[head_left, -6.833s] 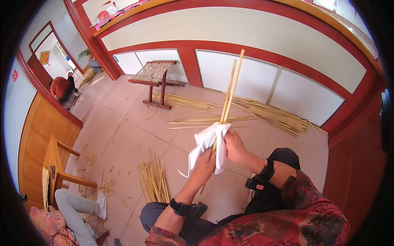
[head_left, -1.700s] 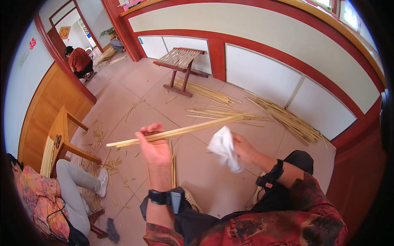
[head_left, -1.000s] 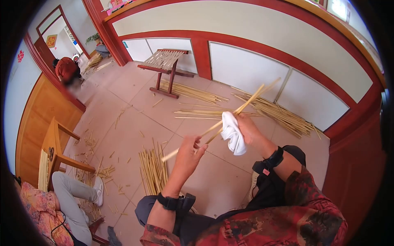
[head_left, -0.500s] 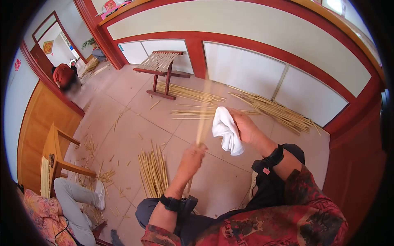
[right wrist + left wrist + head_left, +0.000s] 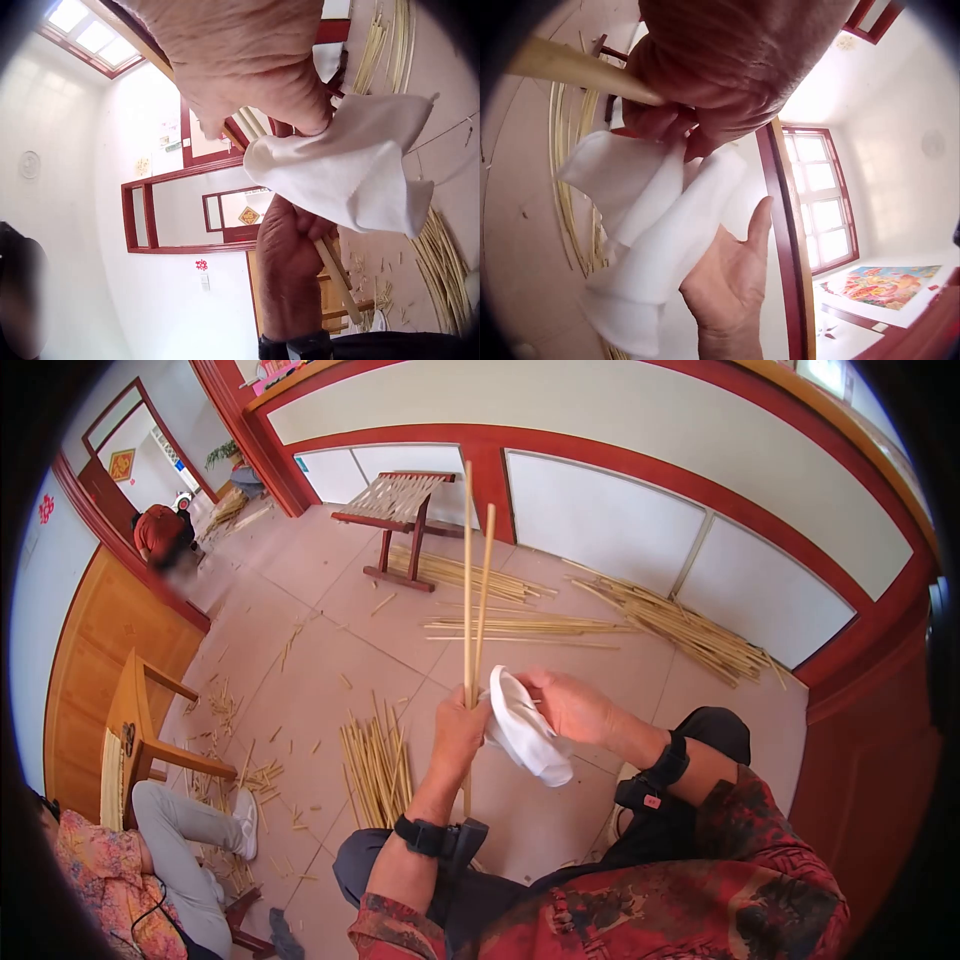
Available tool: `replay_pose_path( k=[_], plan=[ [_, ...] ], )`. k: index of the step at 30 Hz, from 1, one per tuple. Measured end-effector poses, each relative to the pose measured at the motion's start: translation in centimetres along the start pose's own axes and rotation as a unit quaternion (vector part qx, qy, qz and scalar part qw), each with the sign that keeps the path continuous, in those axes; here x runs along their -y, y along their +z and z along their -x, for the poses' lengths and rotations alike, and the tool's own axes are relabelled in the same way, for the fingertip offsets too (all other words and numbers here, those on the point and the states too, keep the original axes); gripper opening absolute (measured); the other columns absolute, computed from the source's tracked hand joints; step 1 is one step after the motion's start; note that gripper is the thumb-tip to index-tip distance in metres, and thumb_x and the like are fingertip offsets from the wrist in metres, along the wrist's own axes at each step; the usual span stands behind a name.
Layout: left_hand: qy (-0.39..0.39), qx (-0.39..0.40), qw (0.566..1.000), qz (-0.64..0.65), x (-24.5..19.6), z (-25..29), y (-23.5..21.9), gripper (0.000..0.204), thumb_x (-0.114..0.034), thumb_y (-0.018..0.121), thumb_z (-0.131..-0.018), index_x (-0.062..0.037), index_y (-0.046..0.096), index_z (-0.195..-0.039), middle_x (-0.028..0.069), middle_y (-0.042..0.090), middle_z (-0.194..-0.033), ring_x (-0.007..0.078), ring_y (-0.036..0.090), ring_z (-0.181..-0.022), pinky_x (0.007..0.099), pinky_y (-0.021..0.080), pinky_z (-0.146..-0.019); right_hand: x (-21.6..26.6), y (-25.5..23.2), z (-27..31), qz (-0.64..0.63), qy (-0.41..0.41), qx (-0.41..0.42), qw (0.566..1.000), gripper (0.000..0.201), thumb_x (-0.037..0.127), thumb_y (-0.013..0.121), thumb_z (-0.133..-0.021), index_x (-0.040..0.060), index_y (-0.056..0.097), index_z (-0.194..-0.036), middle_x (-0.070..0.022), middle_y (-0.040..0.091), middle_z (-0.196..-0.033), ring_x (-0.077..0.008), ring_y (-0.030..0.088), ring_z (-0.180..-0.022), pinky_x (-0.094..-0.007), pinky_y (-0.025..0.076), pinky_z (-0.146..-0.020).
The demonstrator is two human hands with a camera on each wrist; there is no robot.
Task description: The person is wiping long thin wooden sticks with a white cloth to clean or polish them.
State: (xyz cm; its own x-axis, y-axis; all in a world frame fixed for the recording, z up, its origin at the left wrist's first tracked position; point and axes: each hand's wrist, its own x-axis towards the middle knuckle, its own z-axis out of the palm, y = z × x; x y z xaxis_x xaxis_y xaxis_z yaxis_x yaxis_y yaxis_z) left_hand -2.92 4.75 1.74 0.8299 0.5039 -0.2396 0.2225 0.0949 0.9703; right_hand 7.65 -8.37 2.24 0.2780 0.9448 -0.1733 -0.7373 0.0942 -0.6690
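Observation:
In the head view my left hand (image 5: 459,725) grips two long, pale wooden sticks (image 5: 468,580), which stand nearly upright. Their lower ends extend below the fist, and one stick end (image 5: 337,281) emerges there in the right wrist view. A crumpled white cloth (image 5: 525,735) hangs beside that fist. My right hand (image 5: 575,710) is at the cloth's far side. Seen from the left wrist, its palm (image 5: 727,285) faces up with the thumb stretched away, and the cloth (image 5: 660,217) covers its fingers. The left fingers are right at the cloth's upper edge.
A bundle of short sticks (image 5: 375,760) lies by my left knee. Longer sticks (image 5: 690,630) lie along the cabinets, near a woven-top stool (image 5: 390,500). Cut pieces litter the floor. One person (image 5: 180,840) sits at left beside a wooden bench (image 5: 135,720); another (image 5: 160,535) crouches by the doorway.
Earlier the cloth was wrapped round the sticks; later they lay across my left palm, apart from it. The sticks have since swung upright in my left hand, and the right hand brought the cloth beside it.

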Motion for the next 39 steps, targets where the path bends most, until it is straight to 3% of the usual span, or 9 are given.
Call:
replay_pose_path(
  k=[4, 6, 11, 19, 25, 30, 34, 36, 39],
  plan=[
    [0.031, -0.043, 0.998, 0.026, -0.8, -0.2, 0.1, 0.017, -0.016, 0.058, -0.076, -0.0006, 0.052, -0.079, -0.0005, 0.047, -0.054, 0.0048, 0.04, -0.041, 0.0193, 0.03, -0.035, -1.9, -1.3, -0.1, 0.117, 0.01, 0.023, 0.993, 0.047, 0.03, 0.055, -0.079, -0.0015, 0.04, -0.112, -0.0104, 0.051, -0.103, -0.0147, 0.051, -0.092, -0.0287, 0.043, -0.078],
    [0.042, -0.055, 0.997, 0.04, -1.6, 0.0, 0.2, 0.016, -0.016, 0.058, -0.076, -0.0009, 0.052, -0.077, -0.0003, 0.047, -0.054, 0.0051, 0.041, -0.041, 0.0196, 0.031, -0.036, -2.4, -1.2, 0.2, 0.311, -0.071, -0.074, 0.945, 0.055, 0.027, 0.062, -0.075, -0.0017, 0.036, -0.115, -0.0119, 0.048, -0.108, -0.0143, 0.052, -0.09, -0.028, 0.043, -0.077],
    [0.166, -0.092, 0.979, -0.076, -1.5, -0.1, 0.7, 0.014, -0.014, 0.057, -0.076, -0.0017, 0.052, -0.077, -0.0019, 0.045, -0.054, 0.0035, 0.038, -0.042, 0.0196, 0.03, -0.037, -2.2, -1.1, 0.4, 0.301, -0.104, -0.098, 0.943, 0.042, 0.02, 0.06, -0.077, -0.0015, 0.043, -0.109, -0.0079, 0.053, -0.097, -0.013, 0.054, -0.082, -0.0278, 0.044, -0.075],
    [0.08, -0.045, 0.995, -0.046, -3.3, -0.4, -1.5, 0.013, -0.014, 0.058, -0.075, -0.0019, 0.052, -0.079, -0.0024, 0.046, -0.057, 0.0052, 0.041, -0.05, 0.0208, 0.034, -0.044, 0.1, -2.1, 1.0, 0.364, -0.056, -0.086, 0.925, 0.017, 0.02, 0.053, -0.082, 0.003, 0.054, -0.085, 0.0027, 0.053, -0.076, -0.0053, 0.046, -0.069, -0.02, 0.039, -0.063],
    [0.108, -0.014, 0.987, -0.117, -3.1, 0.0, -1.6, 0.015, -0.014, 0.059, -0.075, -0.0011, 0.054, -0.081, -0.0018, 0.048, -0.06, 0.0064, 0.043, -0.055, 0.0213, 0.037, -0.05, 1.6, -1.1, 2.5, 0.118, -0.021, 0.092, 0.989, 0.022, 0.025, 0.051, -0.082, 0.003, 0.054, -0.085, -0.0003, 0.055, -0.075, -0.0079, 0.051, -0.066, -0.0204, 0.041, -0.062],
    [0.157, -0.063, 0.969, -0.178, -2.8, -0.4, -1.5, 0.018, -0.016, 0.056, -0.078, 0.0004, 0.054, -0.086, 0.0006, 0.048, -0.063, 0.0078, 0.045, -0.06, 0.022, 0.038, -0.053, -0.9, -1.0, 2.1, 0.0, 0.017, -0.095, 0.995, 0.032, 0.029, 0.047, -0.083, 0.0006, 0.054, -0.097, -0.0062, 0.059, -0.083, -0.0135, 0.057, -0.068, -0.0262, 0.048, -0.062],
    [0.173, -0.051, 0.975, -0.132, -1.7, -0.1, -0.8, 0.021, -0.019, 0.05, -0.082, -0.0004, 0.052, -0.091, 0.0002, 0.046, -0.062, 0.0079, 0.044, -0.055, 0.0213, 0.037, -0.049, 0.2, -0.4, 1.9, -0.104, -0.023, -0.118, 0.987, 0.031, 0.027, 0.045, -0.083, 0.0015, 0.052, -0.099, -0.0093, 0.058, -0.09, -0.0163, 0.057, -0.078, -0.0299, 0.047, -0.07],
    [0.005, 0.059, 0.993, 0.104, -2.9, 1.1, -0.2, 0.021, -0.017, 0.043, -0.085, -0.0037, 0.051, -0.099, -0.0039, 0.043, -0.06, 0.0028, 0.04, -0.048, 0.019, 0.03, -0.04, 2.1, 0.5, 2.2, -0.137, -0.049, -0.095, 0.985, 0.027, 0.024, 0.046, -0.082, 0.0033, 0.051, -0.099, -0.0102, 0.057, -0.092, -0.0184, 0.056, -0.082, -0.0324, 0.046, -0.074],
    [-0.046, 0.182, 0.969, 0.161, -0.5, 0.2, 0.0, 0.022, -0.015, 0.041, -0.085, -0.0034, 0.051, -0.101, -0.0017, 0.048, -0.066, 0.0031, 0.042, -0.049, 0.0192, 0.032, -0.04, 1.9, -0.4, 1.4, -0.065, -0.111, -0.029, 0.991, 0.025, 0.013, 0.042, -0.081, 0.0043, 0.048, -0.103, -0.0092, 0.055, -0.097, -0.0182, 0.055, -0.085, -0.0324, 0.045, -0.076]
  ],
)
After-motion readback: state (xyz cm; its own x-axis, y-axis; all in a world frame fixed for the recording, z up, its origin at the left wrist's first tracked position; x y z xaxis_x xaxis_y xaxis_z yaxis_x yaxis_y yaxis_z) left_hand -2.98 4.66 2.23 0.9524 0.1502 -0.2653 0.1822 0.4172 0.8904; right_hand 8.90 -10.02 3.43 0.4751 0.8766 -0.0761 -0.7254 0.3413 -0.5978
